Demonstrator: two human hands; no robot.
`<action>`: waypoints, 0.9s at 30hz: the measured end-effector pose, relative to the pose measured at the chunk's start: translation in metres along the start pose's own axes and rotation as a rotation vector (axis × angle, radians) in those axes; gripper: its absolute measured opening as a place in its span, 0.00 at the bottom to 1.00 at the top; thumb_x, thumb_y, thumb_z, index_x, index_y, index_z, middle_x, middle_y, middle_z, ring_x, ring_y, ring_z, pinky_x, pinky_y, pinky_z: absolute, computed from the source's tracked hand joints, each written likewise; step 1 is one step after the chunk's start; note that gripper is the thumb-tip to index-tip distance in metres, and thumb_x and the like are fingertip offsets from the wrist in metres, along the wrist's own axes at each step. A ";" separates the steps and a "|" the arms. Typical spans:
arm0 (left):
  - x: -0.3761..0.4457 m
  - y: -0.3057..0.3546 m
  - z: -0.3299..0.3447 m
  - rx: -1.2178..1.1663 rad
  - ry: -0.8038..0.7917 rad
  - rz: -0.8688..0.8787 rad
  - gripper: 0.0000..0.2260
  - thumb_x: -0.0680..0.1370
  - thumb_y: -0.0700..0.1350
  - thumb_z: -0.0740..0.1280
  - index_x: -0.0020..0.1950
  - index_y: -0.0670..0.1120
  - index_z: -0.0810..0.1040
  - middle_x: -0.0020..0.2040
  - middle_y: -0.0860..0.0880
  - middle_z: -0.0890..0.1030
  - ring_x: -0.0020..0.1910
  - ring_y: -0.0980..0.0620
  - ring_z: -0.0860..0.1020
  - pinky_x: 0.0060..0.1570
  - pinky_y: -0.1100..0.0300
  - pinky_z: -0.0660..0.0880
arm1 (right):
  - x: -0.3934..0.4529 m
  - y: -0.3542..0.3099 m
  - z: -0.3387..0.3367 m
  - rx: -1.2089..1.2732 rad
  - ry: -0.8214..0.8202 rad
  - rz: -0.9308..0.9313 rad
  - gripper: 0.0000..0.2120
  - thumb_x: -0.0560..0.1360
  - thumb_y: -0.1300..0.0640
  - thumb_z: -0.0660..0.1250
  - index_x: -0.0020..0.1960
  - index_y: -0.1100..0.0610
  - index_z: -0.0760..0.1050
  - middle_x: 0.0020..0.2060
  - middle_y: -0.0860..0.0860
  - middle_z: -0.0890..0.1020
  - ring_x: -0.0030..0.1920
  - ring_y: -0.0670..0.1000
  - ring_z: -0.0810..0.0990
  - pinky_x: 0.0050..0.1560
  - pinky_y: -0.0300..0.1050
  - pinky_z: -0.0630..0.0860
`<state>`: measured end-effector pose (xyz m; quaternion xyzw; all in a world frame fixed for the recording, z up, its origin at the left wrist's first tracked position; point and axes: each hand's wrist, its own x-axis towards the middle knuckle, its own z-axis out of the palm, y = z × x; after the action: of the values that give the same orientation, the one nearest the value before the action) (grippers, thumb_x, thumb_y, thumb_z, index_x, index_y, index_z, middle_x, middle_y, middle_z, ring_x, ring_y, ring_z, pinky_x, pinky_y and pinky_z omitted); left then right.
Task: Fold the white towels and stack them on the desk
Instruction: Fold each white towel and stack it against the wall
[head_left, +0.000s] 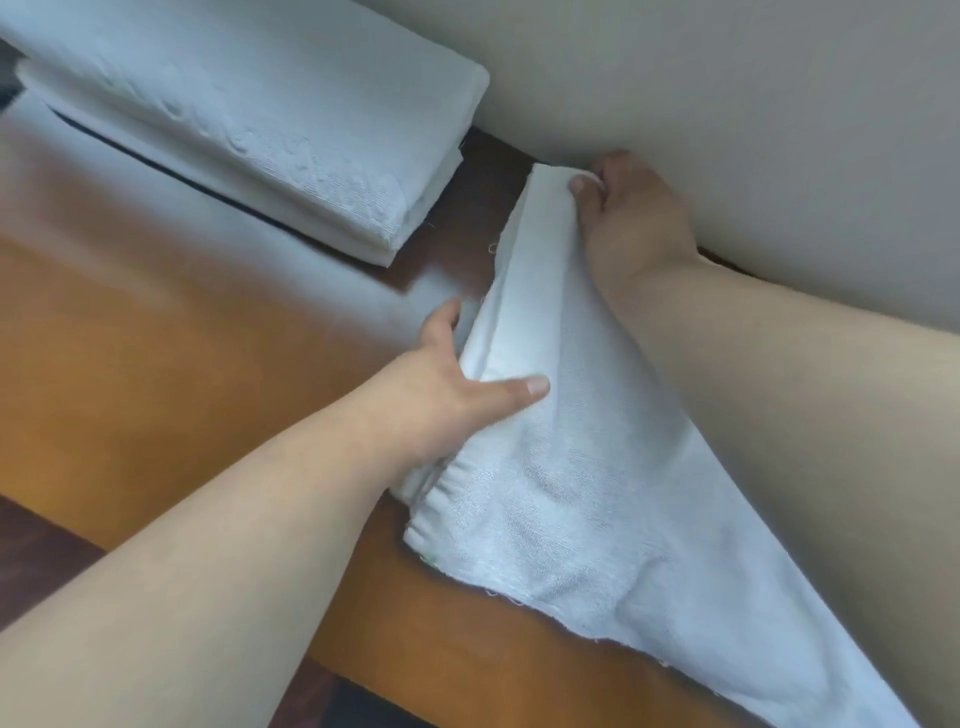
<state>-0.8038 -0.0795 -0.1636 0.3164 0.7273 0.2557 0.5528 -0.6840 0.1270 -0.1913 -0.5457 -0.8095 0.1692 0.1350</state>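
A white towel (561, 457) lies partly folded on the wooden desk (171, 364), running from the wall corner down over the desk's front edge at the lower right. My right hand (628, 218) pinches its far corner against the wall. My left hand (447, 395) grips the towel's left folded edge, thumb on top and fingers under the cloth. A stack of folded white towels (249, 119) rests at the back left of the desk, apart from both hands.
A pale wall (727, 104) borders the desk at the back and right. The desk's front edge (363, 639) runs diagonally, with dark floor (41, 545) below it at the lower left.
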 end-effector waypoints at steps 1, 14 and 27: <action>0.001 -0.003 -0.002 0.169 0.009 0.013 0.47 0.59 0.68 0.73 0.74 0.60 0.58 0.54 0.63 0.75 0.46 0.63 0.77 0.43 0.70 0.71 | 0.000 -0.001 0.005 -0.050 0.004 0.006 0.17 0.82 0.44 0.54 0.58 0.55 0.73 0.56 0.54 0.78 0.56 0.58 0.75 0.54 0.49 0.68; -0.020 -0.040 -0.005 0.239 0.289 0.230 0.21 0.76 0.60 0.65 0.64 0.70 0.58 0.57 0.62 0.73 0.47 0.58 0.76 0.45 0.58 0.72 | 0.002 -0.016 0.014 -0.118 0.030 0.079 0.15 0.83 0.47 0.54 0.57 0.56 0.74 0.58 0.55 0.78 0.59 0.59 0.74 0.58 0.51 0.67; -0.077 -0.064 -0.011 0.377 0.388 -0.052 0.13 0.72 0.65 0.68 0.49 0.60 0.72 0.38 0.60 0.73 0.27 0.66 0.76 0.27 0.65 0.64 | -0.056 -0.060 -0.008 -0.336 -0.460 -0.512 0.26 0.73 0.63 0.55 0.67 0.44 0.69 0.63 0.53 0.73 0.62 0.61 0.68 0.55 0.48 0.65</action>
<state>-0.8115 -0.1796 -0.1576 0.3398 0.8624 0.1572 0.3408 -0.7102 0.0554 -0.1610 -0.2879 -0.9453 0.1130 -0.1035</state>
